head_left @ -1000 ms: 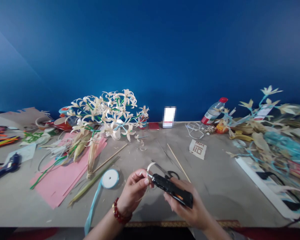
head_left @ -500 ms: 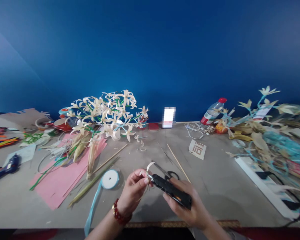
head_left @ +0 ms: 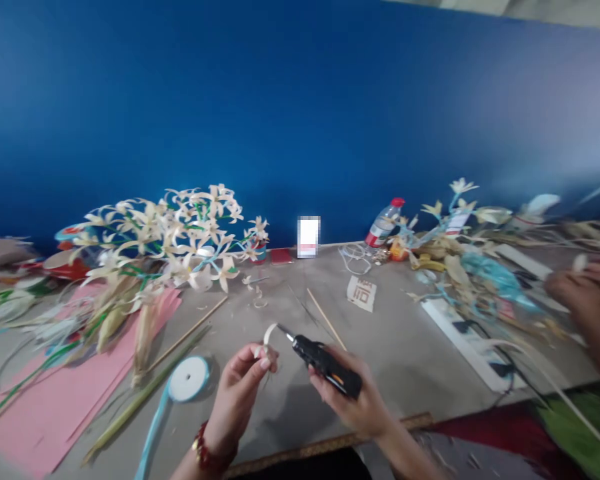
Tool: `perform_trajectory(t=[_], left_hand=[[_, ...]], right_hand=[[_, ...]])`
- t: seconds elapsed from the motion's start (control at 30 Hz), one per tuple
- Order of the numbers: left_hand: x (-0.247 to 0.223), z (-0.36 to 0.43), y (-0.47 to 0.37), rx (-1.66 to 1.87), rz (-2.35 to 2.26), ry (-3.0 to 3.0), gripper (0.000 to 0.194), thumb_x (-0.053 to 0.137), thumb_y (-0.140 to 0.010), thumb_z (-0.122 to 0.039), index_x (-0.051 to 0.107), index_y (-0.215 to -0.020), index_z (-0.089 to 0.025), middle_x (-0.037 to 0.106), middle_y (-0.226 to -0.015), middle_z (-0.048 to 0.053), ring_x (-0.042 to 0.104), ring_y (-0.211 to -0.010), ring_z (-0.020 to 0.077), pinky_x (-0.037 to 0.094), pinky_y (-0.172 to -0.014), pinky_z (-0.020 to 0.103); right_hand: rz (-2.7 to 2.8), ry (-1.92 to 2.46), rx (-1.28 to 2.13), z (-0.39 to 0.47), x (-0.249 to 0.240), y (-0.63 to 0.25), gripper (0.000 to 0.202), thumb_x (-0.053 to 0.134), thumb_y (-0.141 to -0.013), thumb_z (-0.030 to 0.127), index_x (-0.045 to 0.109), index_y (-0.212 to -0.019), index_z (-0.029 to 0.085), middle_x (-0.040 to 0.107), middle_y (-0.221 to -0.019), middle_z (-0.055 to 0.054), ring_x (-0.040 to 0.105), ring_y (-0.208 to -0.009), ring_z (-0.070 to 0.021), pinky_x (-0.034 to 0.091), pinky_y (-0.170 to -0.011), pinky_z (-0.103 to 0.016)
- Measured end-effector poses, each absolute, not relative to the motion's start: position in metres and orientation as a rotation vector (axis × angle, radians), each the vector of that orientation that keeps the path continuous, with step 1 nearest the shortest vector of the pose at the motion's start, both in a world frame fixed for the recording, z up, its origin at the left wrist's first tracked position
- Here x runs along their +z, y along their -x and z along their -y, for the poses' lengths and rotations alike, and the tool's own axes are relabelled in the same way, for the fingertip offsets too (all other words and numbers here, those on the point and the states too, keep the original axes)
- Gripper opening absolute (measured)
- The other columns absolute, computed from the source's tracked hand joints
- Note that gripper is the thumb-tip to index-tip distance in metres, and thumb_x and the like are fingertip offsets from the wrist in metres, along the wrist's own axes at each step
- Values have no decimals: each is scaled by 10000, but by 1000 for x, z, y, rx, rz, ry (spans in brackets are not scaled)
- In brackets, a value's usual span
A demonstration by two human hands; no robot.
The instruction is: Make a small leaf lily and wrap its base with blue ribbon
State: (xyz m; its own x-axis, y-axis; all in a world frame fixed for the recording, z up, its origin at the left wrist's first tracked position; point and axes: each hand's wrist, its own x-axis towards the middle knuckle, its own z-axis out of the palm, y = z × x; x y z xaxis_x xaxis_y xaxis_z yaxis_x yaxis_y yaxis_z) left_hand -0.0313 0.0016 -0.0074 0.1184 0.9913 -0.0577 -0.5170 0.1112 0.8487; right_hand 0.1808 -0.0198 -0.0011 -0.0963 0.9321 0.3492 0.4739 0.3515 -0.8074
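Grey desk (head_left: 410, 353) against a blue wall (head_left: 300, 120), littered with husk flowers (head_left: 180, 230). My left hand (head_left: 240, 387) pinches a curled husk petal (head_left: 269, 333). My right hand (head_left: 357, 407) grips a black glue gun (head_left: 325, 363).

A co-worker's hand (head_left: 577, 293) at the right edge is blurred and cut off. The card (head_left: 309, 236) by the wall is blurred. The pink paper (head_left: 40, 407) runs off the lower left.
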Motion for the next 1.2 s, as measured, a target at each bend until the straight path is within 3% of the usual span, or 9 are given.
perform_trajectory(t=[0.1, 0.2, 0.23, 0.4, 0.57, 0.7, 0.8, 1.03, 1.2], left_hand=[[-12, -2, 36, 1283, -798, -812, 195, 772, -788, -333, 667, -762, -170, 614, -721, 23, 571, -843, 196, 421, -851, 319], [-15, -3, 41, 1297, -780, -815, 169, 752, -809, -317, 659, -769, -182, 602, -727, 12, 557, -817, 181, 416, -859, 319], [-17, -4, 42, 1306, -774, -815, 164, 747, -813, -313, 656, -770, -183, 598, -725, 9, 551, -801, 175, 415, -859, 320], [-21, -4, 51, 1364, -810, -804, 199, 755, -802, -333, 641, -763, -174, 593, -711, 10, 531, -751, 164, 413, -832, 319], [-20, -5, 61, 1423, -828, -782, 201, 752, -803, -338, 637, -772, -176, 593, -714, 9, 526, -741, 162, 415, -837, 330], [-17, -6, 60, 1419, -798, -768, 199, 757, -799, -332, 636, -756, -181, 589, -709, 3, 530, -751, 160, 416, -855, 329], [-14, -4, 55, 1415, -783, -747, 226, 777, -775, -345, 630, -743, -177, 575, -699, 5, 531, -752, 167, 421, -851, 337], [-11, 4, 63, 1458, -782, -771, 227, 765, -788, -346, 638, -737, -165, 577, -692, 13, 519, -731, 163, 418, -799, 317], [-15, 1, 67, 1471, -810, -739, 204, 757, -801, -340, 656, -768, -166, 596, -715, 18, 536, -747, 163, 410, -787, 300]], right_hand=[[1813, 1532, 253, 2, -14, -213, 228, 564, -914, 398, 627, -1020, 206, 752, -843, -87, 722, -754, -251, 531, -701, -325], [1857, 2068, -57, -14, -34, -256, 282, 544, -922, 379, 584, -1119, 182, 746, -840, -93, 725, -723, -277, 495, -578, -317], [1876, 2191, -155, -17, -41, -269, 300, 540, -921, 355, 560, -1167, 184, 745, -926, -103, 728, -766, -275, 491, -582, -311], [1941, 2232, -209, -25, -63, -314, 252, 545, -896, 325, 570, -1092, 167, 708, -981, -151, 702, -763, -296, 474, -595, -339], [2105, 2047, -280, -31, -40, -310, 221, 589, -836, 268, 593, -1047, 201, 655, -1137, -151, 651, -939, -327, 490, -782, -413], [2068, 1703, 187, -56, -15, -244, 171, 494, -942, 305, 599, -1042, 214, 649, -1069, -91, 652, -842, -225, 496, -765, -340], [2217, 1473, 486, -89, -16, -176, 108, 570, -910, 237, 636, -995, 221, 644, -1087, -45, 648, -830, -165, 484, -790, -271], [2212, 1359, 673, -144, -40, -97, 51, 629, -845, 140, 642, -838, 189, 650, -993, -74, 618, -919, -211, 448, -823, -291], [1989, 1226, 972, -122, -29, -107, 135, 571, -901, 300, 593, -829, 187, 643, -772, -12, 598, -714, -150, 471, -690, -251]])
